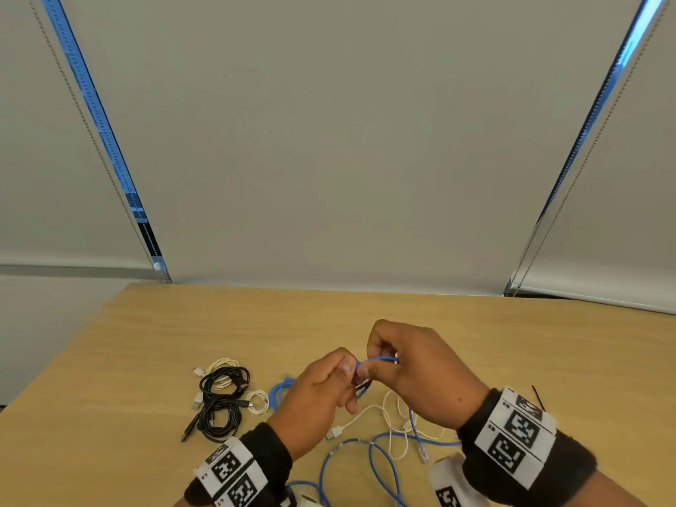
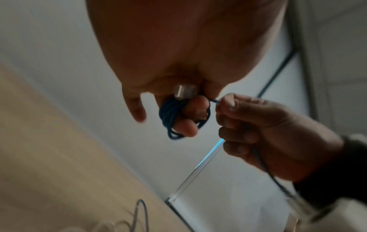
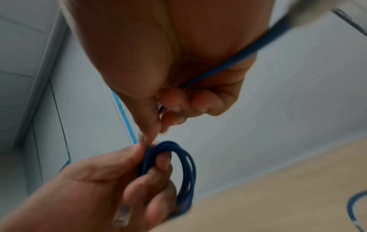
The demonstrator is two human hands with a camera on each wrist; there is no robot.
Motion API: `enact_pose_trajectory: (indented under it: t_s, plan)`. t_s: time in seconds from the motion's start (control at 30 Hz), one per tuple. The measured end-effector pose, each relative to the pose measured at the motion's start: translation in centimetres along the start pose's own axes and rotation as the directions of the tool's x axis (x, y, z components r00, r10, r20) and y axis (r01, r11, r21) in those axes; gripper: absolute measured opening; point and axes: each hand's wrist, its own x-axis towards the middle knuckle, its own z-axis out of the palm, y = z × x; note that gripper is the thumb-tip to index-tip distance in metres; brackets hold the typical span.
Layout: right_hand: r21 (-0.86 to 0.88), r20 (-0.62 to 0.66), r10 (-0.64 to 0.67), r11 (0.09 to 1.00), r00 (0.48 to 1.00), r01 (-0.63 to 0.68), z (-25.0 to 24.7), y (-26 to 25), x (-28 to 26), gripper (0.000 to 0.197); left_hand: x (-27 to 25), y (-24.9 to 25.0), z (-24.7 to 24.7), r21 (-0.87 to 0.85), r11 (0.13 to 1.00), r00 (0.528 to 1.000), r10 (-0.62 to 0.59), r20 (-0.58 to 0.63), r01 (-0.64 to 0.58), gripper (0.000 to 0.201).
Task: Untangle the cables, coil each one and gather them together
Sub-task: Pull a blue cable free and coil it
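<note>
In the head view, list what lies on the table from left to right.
Coiled black and white cables → small blue coil → left hand → right hand, both gripping the blue cable.

A light wood-grain table [image 1: 153,334] carries the cables. On its left lie two coiled black cables [image 1: 222,398], one coil overlapping a coiled white cable [image 1: 219,365], with a smaller white coil [image 1: 258,401] and a blue coil [image 1: 278,393] just beside them (partly hidden by a hand). Nearer the front edge, a loose white cable [image 1: 365,415] and loose blue cable [image 1: 380,466] cross each other.
</note>
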Motion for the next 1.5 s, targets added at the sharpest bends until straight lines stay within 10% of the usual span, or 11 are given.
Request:
enact_pose_trajectory:
  t_s: [0.2,0.43,0.63,0.87,0.97,1.13,1.3,1.5]
  plan:
    - [0.299,0.008,-0.025,0.954,1.0,0.021,0.9,0.6,0.0,0.005,0.0,0.6,-0.5,-0.476,0.877,0.996,-0.027,0.089,0.067,0.023]
    - [0.304,-0.124,-0.006,0.952,0.992,0.044,4.2,0.2,0.1,0.018,-0.1,0.2,0.0,-0.114,0.992,0.993,0.043,-0.109,-0.055,0.027]
    - [0.376,0.002,0.06,0.925,0.998,-0.056,3.3,0.7,0.1,0.015,-0.3,-0.1,-2.0,0.01,0.999,0.991,0.038,-0.132,-0.037,0.029]
    - [-0.155,0.18,0.159,0.979,0.971,-0.132,1.5,2.4,-0.1,0.017,-0.2,-1.0,-3.8,-0.006,1.0,0.985,-0.027,-0.168,0.026,0.033]
    - [0.169,0.141,0.183,0.964,0.973,-0.206,2.0,2.4,0.0,0.017,-0.2,-1.0,-3.0,-0.078,0.996,0.987,-0.063,-0.145,0.052,0.031]
    - [0.787,0.055,0.385,0.551,0.921,-0.278,2.4,2.3,0.3,0.019,-0.4,-0.7,-1.4,-0.101,0.994,0.993,-0.056,-0.104,0.045,0.026]
    - [0.872,0.125,0.425,0.383,0.896,-0.304,2.6,2.7,0.3,0.013,-0.6,-0.1,-0.4,-0.286,0.954,0.995,-0.099,-0.027,0.087,0.028]
    - [0.808,0.251,0.267,0.471,0.93,-0.354,4.3,1.5,-1.3,0.002,-0.2,-0.1,0.1,-0.235,0.972,0.985,-0.059,-0.162,0.019,0.029]
